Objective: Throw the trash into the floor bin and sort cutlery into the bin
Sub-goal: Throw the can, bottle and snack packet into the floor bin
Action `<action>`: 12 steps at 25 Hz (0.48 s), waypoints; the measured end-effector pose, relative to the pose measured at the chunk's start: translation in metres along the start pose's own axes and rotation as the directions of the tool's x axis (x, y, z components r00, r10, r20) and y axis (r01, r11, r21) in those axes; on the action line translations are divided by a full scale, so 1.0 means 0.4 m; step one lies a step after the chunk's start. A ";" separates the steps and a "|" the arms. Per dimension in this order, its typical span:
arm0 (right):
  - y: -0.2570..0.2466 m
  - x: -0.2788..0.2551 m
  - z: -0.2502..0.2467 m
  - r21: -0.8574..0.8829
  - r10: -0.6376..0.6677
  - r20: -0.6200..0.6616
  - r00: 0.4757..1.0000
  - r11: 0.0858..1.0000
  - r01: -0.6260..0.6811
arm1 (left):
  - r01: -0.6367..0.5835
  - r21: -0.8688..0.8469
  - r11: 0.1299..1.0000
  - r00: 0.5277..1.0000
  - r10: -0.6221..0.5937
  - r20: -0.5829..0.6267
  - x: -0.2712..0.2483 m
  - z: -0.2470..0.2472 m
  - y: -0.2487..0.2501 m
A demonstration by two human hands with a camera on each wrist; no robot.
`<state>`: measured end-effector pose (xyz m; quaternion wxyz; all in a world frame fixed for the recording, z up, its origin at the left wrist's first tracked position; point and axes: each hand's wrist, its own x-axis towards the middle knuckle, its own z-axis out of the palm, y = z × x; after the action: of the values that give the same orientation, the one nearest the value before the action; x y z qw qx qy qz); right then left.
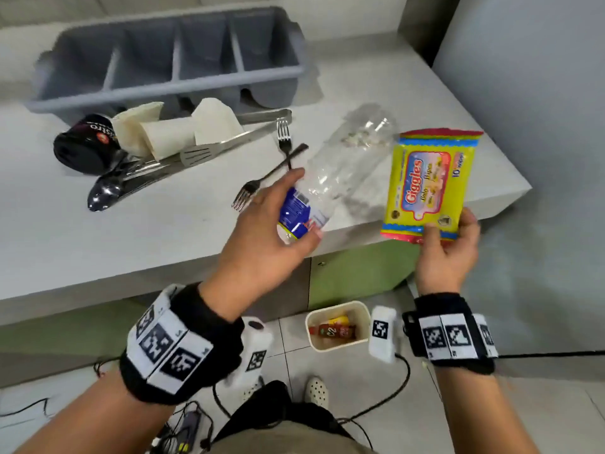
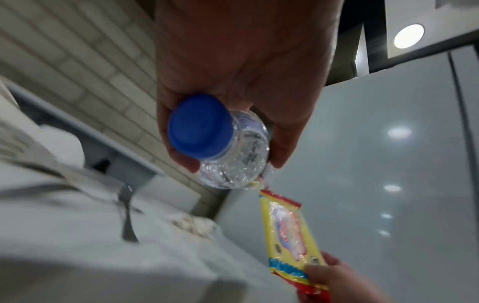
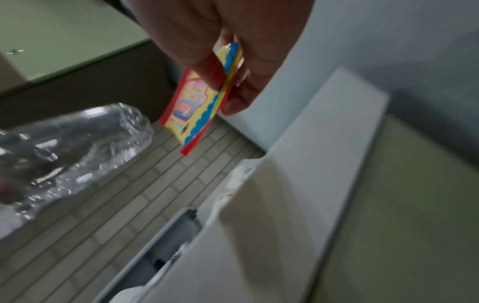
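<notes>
While left hand grips the bottle | right hand pinches wipes pack | floor bin maybe right below; drop straight in.

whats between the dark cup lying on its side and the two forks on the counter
In the head view, between the dark cup and the forks lie folded white paper pieces and metal tongs; a big spoon sits nearer the front.
</notes>
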<state>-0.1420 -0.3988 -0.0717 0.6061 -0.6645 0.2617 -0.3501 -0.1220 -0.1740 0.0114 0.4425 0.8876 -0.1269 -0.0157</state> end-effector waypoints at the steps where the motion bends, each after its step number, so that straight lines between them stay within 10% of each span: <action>1: 0.032 -0.025 -0.056 0.047 0.018 -0.097 0.995 0.999 -0.013 | -0.017 -0.050 0.999 0.995 0.022 0.099 -0.025 0.033 0.009; 7: 0.327 -0.177 -0.226 -0.117 0.383 -0.295 0.876 0.895 -0.431 | 0.138 0.030 0.990 0.822 -0.132 0.554 -0.070 0.309 -0.170; 12: 0.786 -0.305 -0.174 -0.360 0.661 -0.276 0.698 0.602 -0.712 | 0.183 0.378 0.907 0.639 -0.402 0.655 -0.003 0.681 -0.495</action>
<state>-0.2476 -0.3882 -0.3992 0.5106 -0.6101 0.6030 -0.0587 -0.1196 -0.2724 -0.3106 0.2196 0.8704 -0.1438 -0.4165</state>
